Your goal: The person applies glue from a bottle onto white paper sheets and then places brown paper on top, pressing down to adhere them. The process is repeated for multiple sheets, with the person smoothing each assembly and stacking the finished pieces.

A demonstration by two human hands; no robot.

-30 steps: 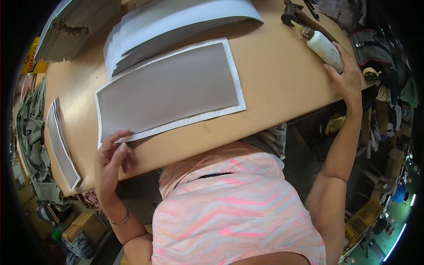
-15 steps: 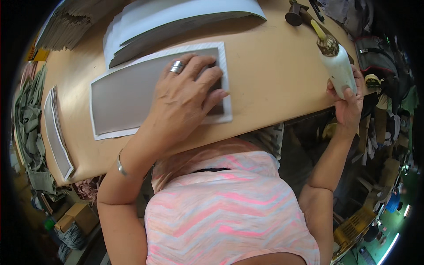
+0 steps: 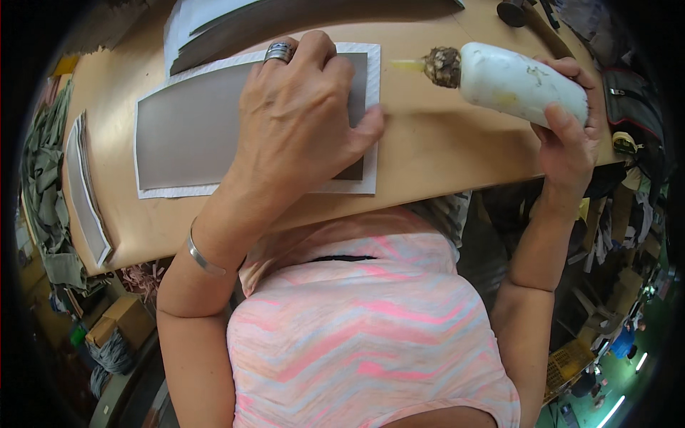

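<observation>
My left hand [image 3: 296,114], wearing a ring and a bracelet, rests on a grey rectangular sheet [image 3: 189,135] with a white border [image 3: 372,100] showing around it. Its fingers are bent, their tips hidden, and the thumb stands apart over the sheet's right border. On the right, my right hand [image 3: 571,135] is wrapped round a white squeeze bottle [image 3: 524,82], held tilted nearly level above the table. The bottle's crusted brown neck [image 3: 442,68] and thin yellowish nozzle [image 3: 408,65] point left, toward the sheet.
A stack of white-topped sheets [image 3: 300,25] lies at the table's far side. Bordered strips [image 3: 85,189] sit on the left, beside hanging olive cloth [image 3: 43,185]. A dark hammer-like tool [image 3: 511,13] lies far right, and a dark bag [image 3: 631,100] is beyond my right hand.
My right hand has raised the bottle and tipped it from upright to nearly level, nozzle leftward. My left hand's fingers have bent more, and its thumb has shifted onto the right border.
</observation>
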